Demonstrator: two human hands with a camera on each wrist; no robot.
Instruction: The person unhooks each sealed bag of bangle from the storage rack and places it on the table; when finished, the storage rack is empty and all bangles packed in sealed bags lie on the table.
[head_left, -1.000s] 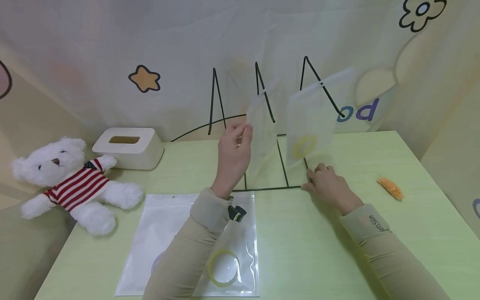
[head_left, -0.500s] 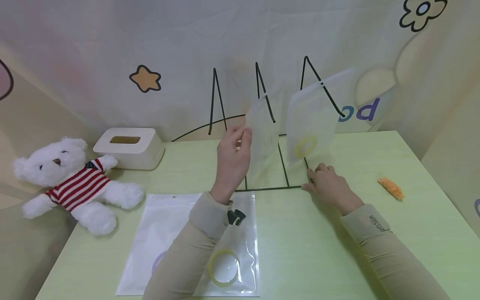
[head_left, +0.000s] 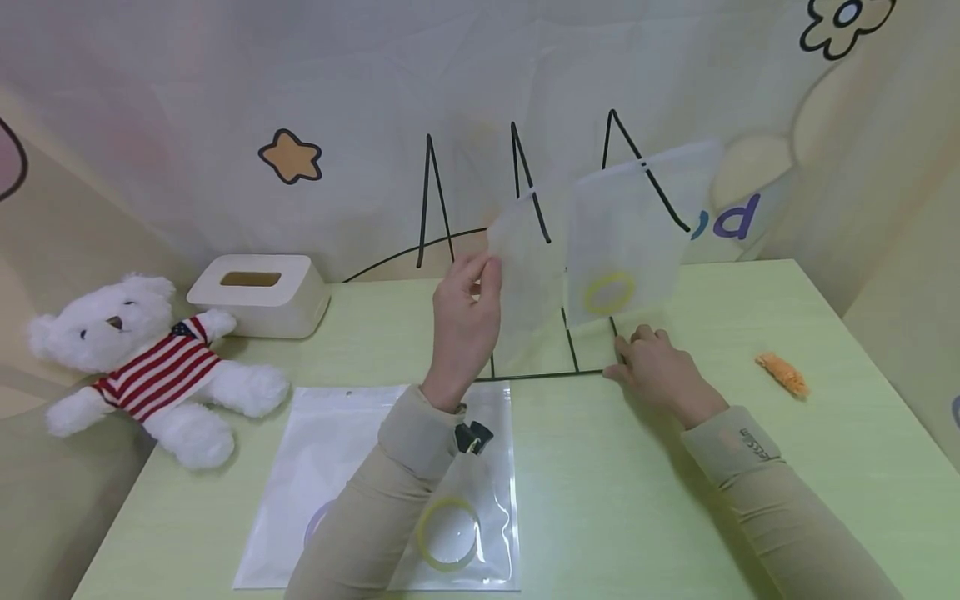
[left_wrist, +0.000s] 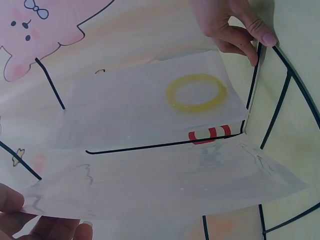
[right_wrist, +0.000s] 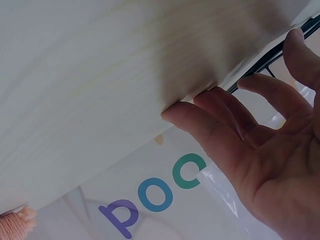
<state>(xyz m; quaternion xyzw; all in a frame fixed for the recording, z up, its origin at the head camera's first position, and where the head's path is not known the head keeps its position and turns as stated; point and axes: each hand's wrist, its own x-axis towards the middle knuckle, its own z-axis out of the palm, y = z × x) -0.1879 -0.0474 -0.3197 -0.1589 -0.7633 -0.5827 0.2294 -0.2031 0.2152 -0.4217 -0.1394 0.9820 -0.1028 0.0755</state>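
Note:
A black wire rack (head_left: 551,377) with several upright prongs stands at the back of the table. My left hand (head_left: 467,312) pinches the edge of a translucent plastic bag (head_left: 521,275) that hangs on the middle prong; the left wrist view shows thumb and fingers (left_wrist: 47,227) at its corner. Another translucent bag (head_left: 630,217), bearing a yellow ring, hangs from the right prong. Low at the rack's front right corner, my right hand (head_left: 660,371) holds the base wire between thumb and fingers. In the right wrist view the fingertips (right_wrist: 175,111) touch the tabletop.
Another bag (head_left: 322,450) with a yellow ring lies flat in front, partly under my left sleeve. A white teddy bear (head_left: 161,367) in a striped shirt and a tissue box (head_left: 258,296) are at left. An orange bundle (head_left: 782,375) lies at right. A printed curtain hangs behind.
The bag on the right prong has turned to face the head camera more, its upper right corner shifting right. Both hands have stayed almost in place.

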